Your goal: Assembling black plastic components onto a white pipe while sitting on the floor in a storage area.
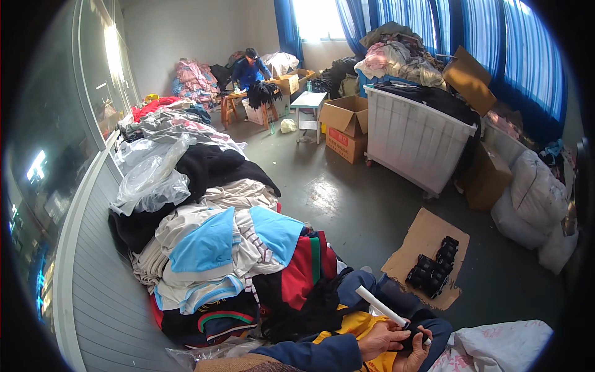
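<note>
At the lower right, over my lap, a white tube [379,304] slants up and to the left, its short lower end showing beside my fingers. A small black piece [406,340] is around or against its lower part; its kind is unclear. My left hand [380,339] has its fingers pressed against the black piece and the tube. From below, my right hand [416,354] is closed round the same part, fingers curled. Yellow cloth [358,323] lies across my lap under the hands. Several black rolled pieces [432,268] sit on a flat cardboard sheet [403,245] ahead to the right.
A long clothes heap [204,242] lines the left wall. White sacking [502,347] lies at my right. Farther off stand a white wheeled bin [403,133], cardboard boxes [344,142] and a small table [308,99]. Another person [250,71] works at the back beside dark cloth.
</note>
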A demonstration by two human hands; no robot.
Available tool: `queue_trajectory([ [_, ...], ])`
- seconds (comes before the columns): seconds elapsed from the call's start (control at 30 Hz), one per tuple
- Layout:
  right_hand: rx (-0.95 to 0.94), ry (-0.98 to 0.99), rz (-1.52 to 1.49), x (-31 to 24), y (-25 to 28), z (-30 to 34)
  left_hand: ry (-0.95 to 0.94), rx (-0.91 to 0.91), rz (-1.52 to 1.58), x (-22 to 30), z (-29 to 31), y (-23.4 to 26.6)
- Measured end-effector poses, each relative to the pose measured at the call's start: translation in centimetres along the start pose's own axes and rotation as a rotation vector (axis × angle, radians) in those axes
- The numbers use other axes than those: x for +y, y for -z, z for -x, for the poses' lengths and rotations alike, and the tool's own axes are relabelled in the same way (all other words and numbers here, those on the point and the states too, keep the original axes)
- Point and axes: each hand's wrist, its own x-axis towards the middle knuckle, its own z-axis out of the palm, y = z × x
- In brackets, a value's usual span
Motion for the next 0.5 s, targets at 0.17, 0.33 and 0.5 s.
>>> queue_trajectory([
  [0.17,0.010,-0.043,-0.063,-0.6,-1.2,0.5,-0.073,0.000,-0.108,-0.5,-0.1,0.6],
  [0.33,-0.061,-0.212,-0.153,1.0,1.6,-0.6,-0.092,-0.027,-0.210,0.0,0.1,0.6],
  [0.5,-0.061,-0.216,-0.065,-0.8,0.1,0.3,0.080,-0.084,-0.120,0.1,0.2,0.6],
])
